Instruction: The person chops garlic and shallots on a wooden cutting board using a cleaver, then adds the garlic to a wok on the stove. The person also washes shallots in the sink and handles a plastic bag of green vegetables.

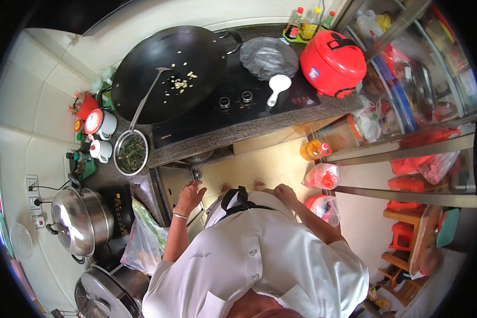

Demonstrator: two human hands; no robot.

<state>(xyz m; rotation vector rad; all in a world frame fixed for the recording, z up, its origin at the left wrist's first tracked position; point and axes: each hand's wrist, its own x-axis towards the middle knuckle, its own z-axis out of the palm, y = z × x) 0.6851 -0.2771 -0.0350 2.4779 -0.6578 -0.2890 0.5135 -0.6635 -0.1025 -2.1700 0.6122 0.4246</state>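
My left hand (189, 196) hangs in front of the counter edge, with its fingers apart and holding nothing. Beside my right hip, my right hand (286, 194) is lowered; its fingers look curled and its palm is hidden. Ahead on the black cooktop (183, 133) stands a large wok (139, 95) with chopped pale pieces, likely garlic (180, 84), scattered in it. A long metal handle (145, 97) with a flat end runs from the wok to a metal bowl (120, 169) of dark leafy greens (132, 152). A white scoop (279, 85) lies on the cooktop, right of the knobs.
A red rice cooker (332, 65), a plastic-covered round item (268, 59) and sauce bottles (310, 26) stand at right. At left are mugs (103, 123), a lidded steel pot (79, 222) and a plastic bag with greens (145, 238). An oil bottle (312, 150) and bags (322, 176) stand low at right.
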